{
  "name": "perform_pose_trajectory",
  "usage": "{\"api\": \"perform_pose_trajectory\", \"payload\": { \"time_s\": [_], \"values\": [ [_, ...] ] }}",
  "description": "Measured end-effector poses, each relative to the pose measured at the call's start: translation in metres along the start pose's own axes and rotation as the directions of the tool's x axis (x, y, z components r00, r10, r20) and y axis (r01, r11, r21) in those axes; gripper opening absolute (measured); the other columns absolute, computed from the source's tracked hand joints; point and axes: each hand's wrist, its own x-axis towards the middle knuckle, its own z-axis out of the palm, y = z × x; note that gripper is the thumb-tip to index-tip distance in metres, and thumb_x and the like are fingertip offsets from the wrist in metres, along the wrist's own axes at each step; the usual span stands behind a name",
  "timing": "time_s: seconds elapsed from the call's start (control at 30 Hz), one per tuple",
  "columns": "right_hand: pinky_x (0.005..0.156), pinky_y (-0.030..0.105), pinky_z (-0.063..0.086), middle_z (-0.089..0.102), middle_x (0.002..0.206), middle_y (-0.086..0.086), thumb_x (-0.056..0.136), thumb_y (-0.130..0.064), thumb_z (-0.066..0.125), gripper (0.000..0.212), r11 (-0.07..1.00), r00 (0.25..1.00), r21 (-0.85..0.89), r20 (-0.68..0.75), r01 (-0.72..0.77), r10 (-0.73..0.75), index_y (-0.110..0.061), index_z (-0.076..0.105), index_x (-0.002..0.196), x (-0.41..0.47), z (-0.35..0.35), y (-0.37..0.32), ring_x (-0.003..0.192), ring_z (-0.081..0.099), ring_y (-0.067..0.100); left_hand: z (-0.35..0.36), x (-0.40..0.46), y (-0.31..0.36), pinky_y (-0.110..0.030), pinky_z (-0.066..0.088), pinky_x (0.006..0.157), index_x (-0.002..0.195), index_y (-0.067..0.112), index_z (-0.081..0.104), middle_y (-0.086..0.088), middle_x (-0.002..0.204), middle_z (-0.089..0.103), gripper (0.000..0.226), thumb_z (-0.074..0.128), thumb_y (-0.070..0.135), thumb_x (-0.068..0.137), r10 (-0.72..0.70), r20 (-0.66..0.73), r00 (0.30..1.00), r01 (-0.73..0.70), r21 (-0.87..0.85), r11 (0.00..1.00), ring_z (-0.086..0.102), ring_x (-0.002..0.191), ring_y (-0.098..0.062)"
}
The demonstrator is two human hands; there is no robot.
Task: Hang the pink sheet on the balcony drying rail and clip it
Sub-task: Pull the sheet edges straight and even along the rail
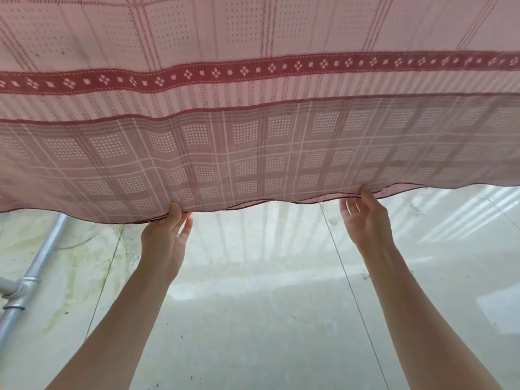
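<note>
The pink sheet (253,153) with a checked dot pattern and a dark red diamond band fills the upper half of the view, hanging in two layers. Its lower hem runs wavy across the middle. My left hand (166,237) pinches the hem from below, thumb on the front of the cloth. My right hand (365,218) grips the hem further right, thumb up against the fabric. The drying rail itself is hidden above the sheet. No clip is in view.
A pale concrete balcony floor (267,319) with thin joint lines lies below, stained green at the left. A grey metal pipe (31,274) with a fitting slants up at the left edge.
</note>
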Motion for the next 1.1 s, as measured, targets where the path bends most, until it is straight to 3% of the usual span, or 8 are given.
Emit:
{"api": "perform_pose_trajectory", "payload": {
  "time_s": [0.17,0.47,0.6,0.67,0.73,0.9,1.03,1.1],
  "values": [
    [0.066,0.022,0.055,0.072,0.073,0.000,0.088,-0.005,0.056,0.008,0.998,1.000,0.065,0.004,0.008,-0.008,-0.008,0.063,0.088,0.006,-0.008,0.009,0.070,0.069,0.010,0.000,0.004,-0.002,-0.027,0.046,0.081,0.088,0.019,0.057,0.011,0.083,0.065,0.009,0.051,0.012,0.091,0.010,0.017,1.000,-0.011,0.033,0.999,0.059,0.087,-0.006],
    [0.069,0.021,0.056,0.069,0.071,0.000,0.090,-0.006,0.051,0.010,0.956,0.999,0.294,0.050,-0.010,-0.005,-0.006,0.060,0.089,0.007,-0.006,0.024,0.067,0.068,0.008,0.002,0.005,0.004,-0.026,0.049,0.076,0.076,0.017,0.062,0.011,0.063,0.066,0.019,0.053,0.006,0.089,-0.044,0.005,0.999,0.044,-0.066,0.997,0.061,0.070,-0.005],
    [0.071,0.022,0.056,0.070,0.075,0.001,0.090,-0.005,0.051,0.010,0.958,0.999,0.286,0.043,-0.010,-0.002,-0.005,0.061,0.093,-0.005,-0.005,0.026,0.072,0.069,0.009,0.015,0.000,0.000,-0.029,0.044,0.091,0.090,0.017,0.058,0.007,0.090,0.060,0.006,0.053,0.014,0.091,-0.139,0.030,0.990,0.142,-0.310,0.940,0.054,0.088,-0.007],
    [0.070,0.023,0.056,0.071,0.078,0.002,0.089,-0.004,0.051,0.011,0.961,0.999,0.274,0.037,-0.020,0.010,-0.004,0.061,0.093,-0.012,-0.007,0.026,0.074,0.069,0.010,0.026,-0.007,-0.010,-0.034,0.041,0.096,0.108,0.018,0.053,0.005,0.109,0.053,0.019,0.051,0.026,0.091,-0.182,0.108,0.977,0.208,-0.340,0.917,0.053,0.101,-0.010],
    [0.068,0.022,0.056,0.071,0.076,0.002,0.090,-0.004,0.051,0.010,0.966,0.999,0.256,0.031,-0.029,0.022,-0.004,0.061,0.092,-0.020,-0.007,0.025,0.073,0.068,0.010,0.043,-0.018,-0.025,-0.039,0.039,0.100,0.124,0.018,0.044,0.002,0.118,0.047,0.035,0.049,0.030,0.092,-0.243,0.208,0.947,0.295,-0.278,0.914,0.050,0.110,-0.014],
    [0.070,0.019,0.051,0.071,0.069,-0.001,0.092,-0.005,0.048,0.012,0.985,0.999,0.170,-0.019,-0.031,0.035,-0.007,0.060,0.089,-0.041,-0.010,0.026,0.065,0.067,0.006,0.097,-0.056,-0.079,-0.038,0.041,0.097,0.110,0.021,0.054,0.005,0.113,0.059,0.022,0.052,0.024,0.088,-0.398,0.404,0.824,0.430,0.011,0.903,0.052,0.114,-0.016],
    [0.064,0.017,0.055,0.071,0.069,-0.002,0.092,-0.006,0.049,0.014,0.989,0.999,0.144,-0.016,-0.044,0.047,-0.007,0.062,0.086,-0.053,-0.019,0.023,0.064,0.067,0.004,0.130,-0.071,-0.098,-0.031,0.041,0.085,0.138,0.014,0.035,0.005,0.125,0.052,0.066,0.065,0.027,0.081,-0.473,0.432,0.768,0.435,0.191,0.880,0.045,0.119,-0.016],
    [0.066,0.018,0.054,0.071,0.069,-0.002,0.091,-0.005,0.049,0.014,0.991,0.999,0.129,-0.009,-0.046,0.047,-0.006,0.062,0.086,-0.057,-0.023,0.020,0.065,0.067,0.004,0.139,-0.074,-0.102,-0.031,0.036,0.090,0.136,0.017,0.037,0.005,0.129,0.045,0.060,0.064,0.029,0.083,-0.513,0.394,0.762,0.423,0.297,0.856,0.040,0.122,-0.018]
  ]
}}
